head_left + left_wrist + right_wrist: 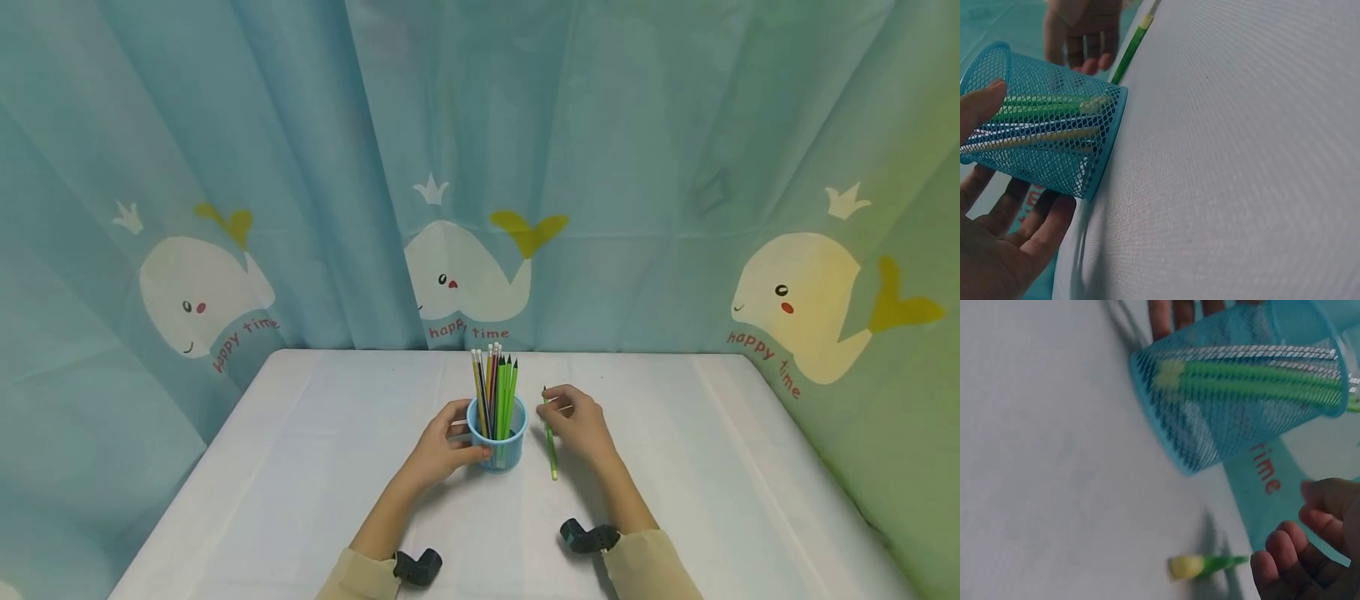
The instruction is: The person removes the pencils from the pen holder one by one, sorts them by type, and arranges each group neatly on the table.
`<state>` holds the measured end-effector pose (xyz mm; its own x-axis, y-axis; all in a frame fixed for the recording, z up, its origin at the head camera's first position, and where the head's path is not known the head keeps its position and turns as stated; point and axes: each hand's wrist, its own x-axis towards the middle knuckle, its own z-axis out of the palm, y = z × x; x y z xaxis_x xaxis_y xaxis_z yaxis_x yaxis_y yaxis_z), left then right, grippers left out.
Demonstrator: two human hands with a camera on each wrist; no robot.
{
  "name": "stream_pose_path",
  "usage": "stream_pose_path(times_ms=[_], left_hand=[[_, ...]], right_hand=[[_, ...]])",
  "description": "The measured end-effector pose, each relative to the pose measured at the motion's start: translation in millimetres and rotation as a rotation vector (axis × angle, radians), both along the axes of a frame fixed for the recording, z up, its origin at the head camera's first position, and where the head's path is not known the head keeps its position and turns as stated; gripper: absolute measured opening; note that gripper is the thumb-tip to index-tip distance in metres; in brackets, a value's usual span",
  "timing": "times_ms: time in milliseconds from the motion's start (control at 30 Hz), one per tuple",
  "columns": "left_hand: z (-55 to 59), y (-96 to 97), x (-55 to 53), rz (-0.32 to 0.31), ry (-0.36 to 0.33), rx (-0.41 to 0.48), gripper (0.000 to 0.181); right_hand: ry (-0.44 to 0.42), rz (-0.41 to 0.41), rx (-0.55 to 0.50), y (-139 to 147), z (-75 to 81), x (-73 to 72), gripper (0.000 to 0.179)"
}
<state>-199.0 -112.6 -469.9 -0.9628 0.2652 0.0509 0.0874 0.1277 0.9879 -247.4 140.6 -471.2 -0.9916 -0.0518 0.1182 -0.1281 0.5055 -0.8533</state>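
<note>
A blue mesh cup (498,450) stands upright mid-table, filled with several pencils (495,387), green, orange and dark. My left hand (444,443) wraps round the cup's left side, with its thumb (980,105) against the mesh (1054,134) near the rim and fingers (1029,222) behind it. Just right of the cup, a green pencil (551,442) lies on the table with its point away from me. My right hand (576,419) pinches it near the pointed end. The pencil's pale eraser end (1186,567) rests on the cloth, and the right hand's fingers (1300,550) are curled.
The white table (337,467) has rounded far corners and drops off at left and right. A blue curtain printed with whales (465,279) hangs close behind. Black wrist-mounted cameras (417,567) (588,537) sit near the front edge.
</note>
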Motion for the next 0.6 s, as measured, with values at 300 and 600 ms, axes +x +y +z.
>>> stream_pose_path(times_ms=[300,600], left_hand=[[0.7,0.7,1.2,0.002,-0.002,-0.008,0.076],[1.5,1.2,1.6,-0.009,0.022,-0.005,0.076]], right_hand=[[0.016,0.137,-0.187,-16,18.5,8.0,0.041],[-0.008,0.183,-0.245,-29,26.1,15.8,0.040]])
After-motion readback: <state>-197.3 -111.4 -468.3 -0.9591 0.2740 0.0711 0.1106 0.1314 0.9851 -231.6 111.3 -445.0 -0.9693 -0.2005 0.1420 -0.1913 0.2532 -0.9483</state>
